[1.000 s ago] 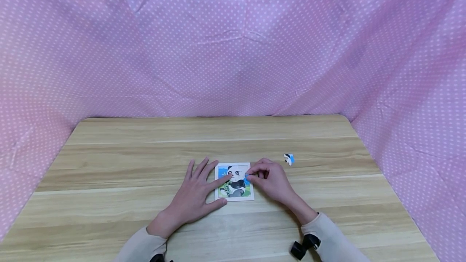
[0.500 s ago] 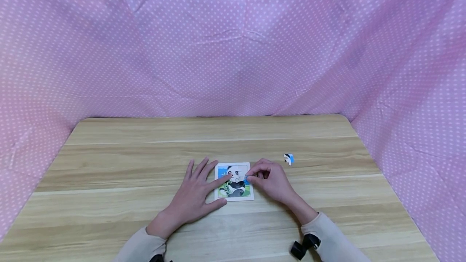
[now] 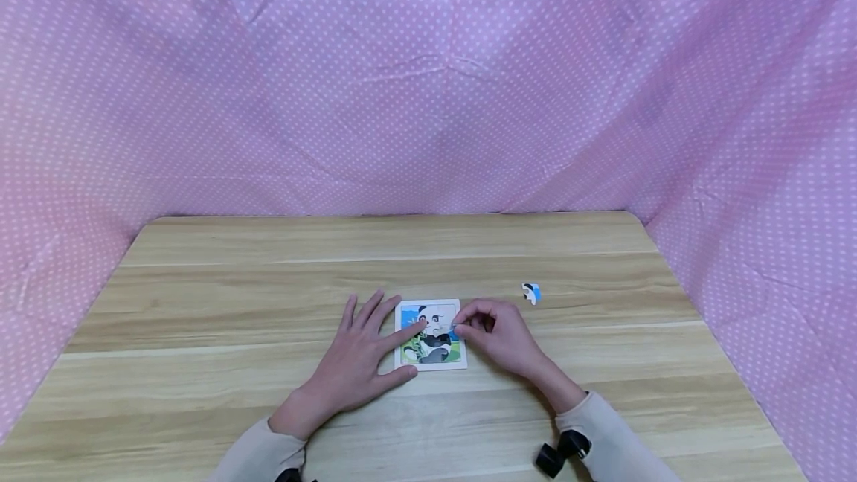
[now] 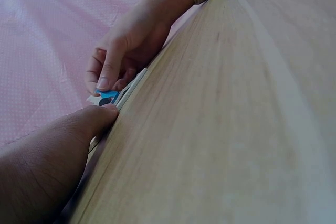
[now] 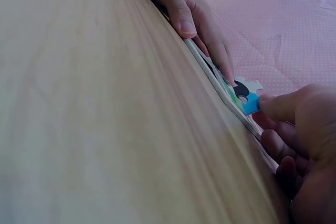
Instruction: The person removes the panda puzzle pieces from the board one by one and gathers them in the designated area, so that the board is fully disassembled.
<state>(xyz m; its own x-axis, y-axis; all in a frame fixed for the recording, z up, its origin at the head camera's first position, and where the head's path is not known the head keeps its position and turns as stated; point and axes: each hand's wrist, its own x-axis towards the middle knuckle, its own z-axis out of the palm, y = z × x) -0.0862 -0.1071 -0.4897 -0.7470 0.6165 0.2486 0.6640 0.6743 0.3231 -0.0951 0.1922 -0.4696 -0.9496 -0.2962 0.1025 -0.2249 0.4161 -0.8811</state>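
A panda jigsaw puzzle in a white square frame lies on the table. My left hand is spread at its left side, the index fingertip resting on the picture and the thumb at the frame's lower edge. At the puzzle's right side, my right hand pinches a puzzle piece between thumb and index finger. In the right wrist view this puzzle piece is blue, black and white, tilted up over the frame. Another puzzle piece, blue, white and black, lies apart on the table, beyond the right hand.
The wooden table stretches around the puzzle. Behind and beside it hangs a pink cloth with white dots. A black wrist device sits at the right sleeve.
The right hand's fingers have shifted slightly at the puzzle's right edge, the rear fingers curling in more. The left hand and the loose piece have stayed put.
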